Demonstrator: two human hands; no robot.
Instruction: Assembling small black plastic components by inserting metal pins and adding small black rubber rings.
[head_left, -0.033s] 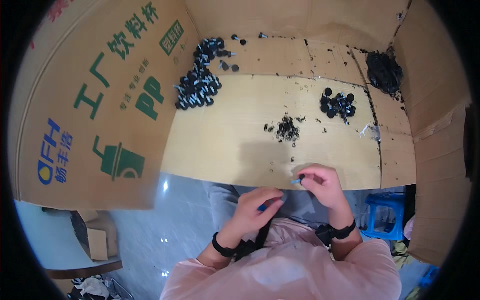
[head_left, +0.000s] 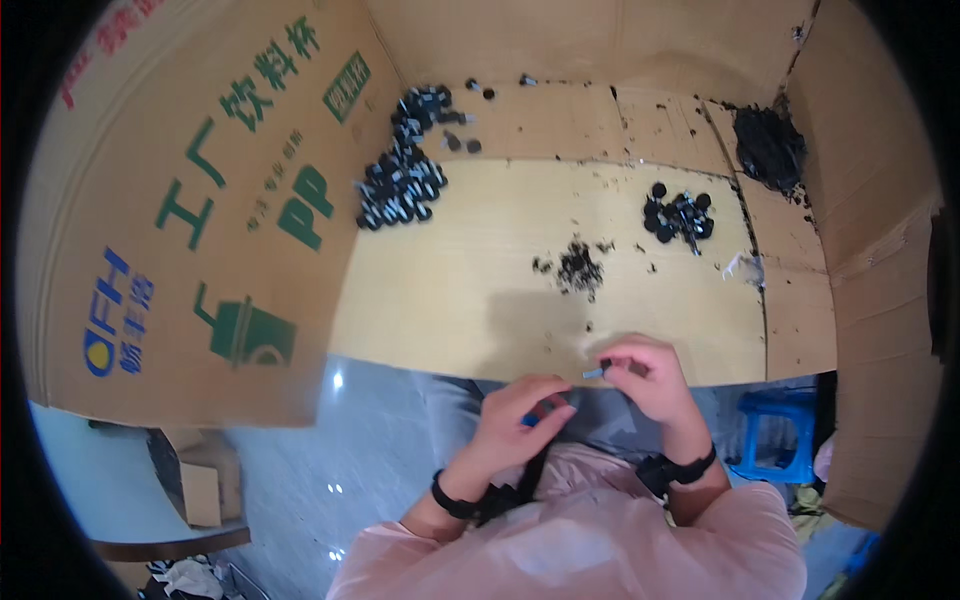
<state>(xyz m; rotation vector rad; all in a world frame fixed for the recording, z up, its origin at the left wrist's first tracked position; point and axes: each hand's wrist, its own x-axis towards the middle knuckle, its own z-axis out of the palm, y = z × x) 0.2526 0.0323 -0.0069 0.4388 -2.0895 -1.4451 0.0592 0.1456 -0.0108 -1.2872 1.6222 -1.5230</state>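
Observation:
My right hand [head_left: 645, 375], at the near edge of the cardboard work surface [head_left: 420, 320], pinches a black-headed screw [head_left: 594, 373], its metal shank pointing left. Just left of it and slightly lower, my left hand [head_left: 522, 412] is curled around a blue object [head_left: 538, 413], mostly hidden by the fingers. A small dark bit shows at its index fingertip, too small to name. Beyond the hands lies a pile of small black rings [head_left: 579, 268]. A cluster of black-headed screws [head_left: 680, 217] sits farther right, and a larger heap of them [head_left: 400, 185] at the far left.
Tall cardboard walls enclose the surface, a printed box side [head_left: 200, 220] on the left and a plain panel [head_left: 880, 270] on the right. A black plastic bag [head_left: 768, 148] lies in the far right corner. A blue stool [head_left: 775, 435] stands below, on the right.
The whole view has shifted slightly, so the surface appears a little lower. My left thumb and index finger are a bit farther apart. The right hand still pinches the screw.

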